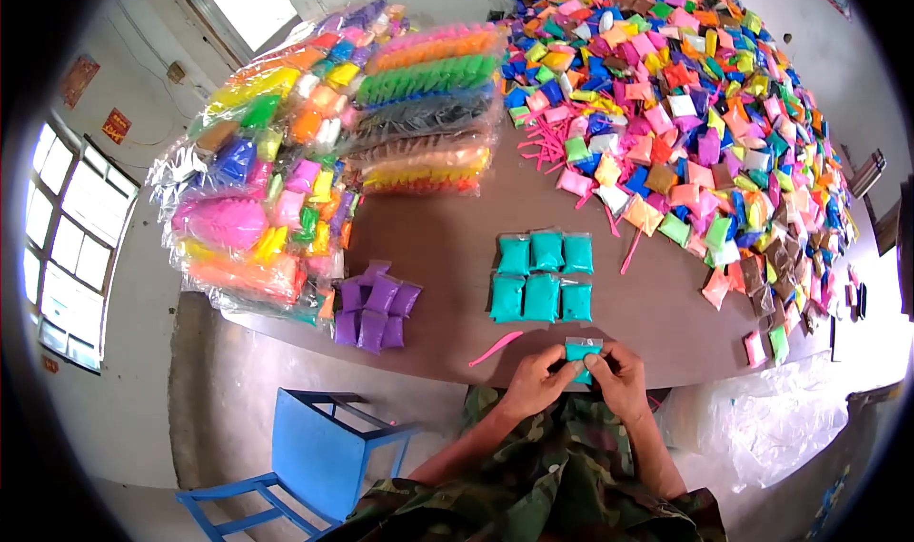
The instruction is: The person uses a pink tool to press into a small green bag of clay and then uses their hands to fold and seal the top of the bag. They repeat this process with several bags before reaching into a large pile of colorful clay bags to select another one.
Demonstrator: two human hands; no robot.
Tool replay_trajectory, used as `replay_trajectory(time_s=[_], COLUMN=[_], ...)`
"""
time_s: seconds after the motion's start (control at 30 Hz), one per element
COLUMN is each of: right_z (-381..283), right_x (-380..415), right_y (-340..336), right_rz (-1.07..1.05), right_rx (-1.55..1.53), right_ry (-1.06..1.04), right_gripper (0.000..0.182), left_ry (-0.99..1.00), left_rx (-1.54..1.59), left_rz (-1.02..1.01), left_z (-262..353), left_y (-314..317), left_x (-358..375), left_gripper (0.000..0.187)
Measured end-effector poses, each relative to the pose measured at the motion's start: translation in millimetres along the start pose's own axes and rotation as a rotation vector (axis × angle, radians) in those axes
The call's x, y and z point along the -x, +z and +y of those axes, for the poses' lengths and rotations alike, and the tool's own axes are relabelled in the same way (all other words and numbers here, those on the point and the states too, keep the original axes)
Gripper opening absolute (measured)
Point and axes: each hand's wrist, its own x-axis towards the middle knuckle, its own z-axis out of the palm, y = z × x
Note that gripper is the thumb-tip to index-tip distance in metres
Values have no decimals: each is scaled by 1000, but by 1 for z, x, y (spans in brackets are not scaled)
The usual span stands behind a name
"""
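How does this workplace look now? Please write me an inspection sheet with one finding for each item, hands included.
Surface: brown table, mostly covered toward the far side.
Job's things: one teal packet held; six teal packets in two rows of three.
Clutter: large mixed-colour heap at right; bulky plastic bags and purple packets at left; pink strip near the front edge.
Hands: left hand and right hand both grip the one packet.
Cables: thin wire on the left wall.
Surroundings: blue chair; clear plastic below the table's right side.

A brown table [436, 247] carries teal packets [542, 296], purple packets [380, 304] and colorful heaps [666, 94]
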Motion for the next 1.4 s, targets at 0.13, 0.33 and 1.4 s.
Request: replay_trajectory(time_s=[0.13,0.33,1.4], right_z=[7,0,-1], right_x=[0,-1,3], right_y=[9,5,6], right_rz=[94,34,82], right_rx=[-119,-70,86], right_ry=[-122,-161,-124], right_gripper=[17,19,19], left_ry=[-33,-28,-68], left_rx=[155,-47,17], left_rz=[-36,-74,-5], left_z=[6,4,-5], left_y=[-3,-8,-6], left_x=[-1,-4,-5], left_gripper=[28,26,14])
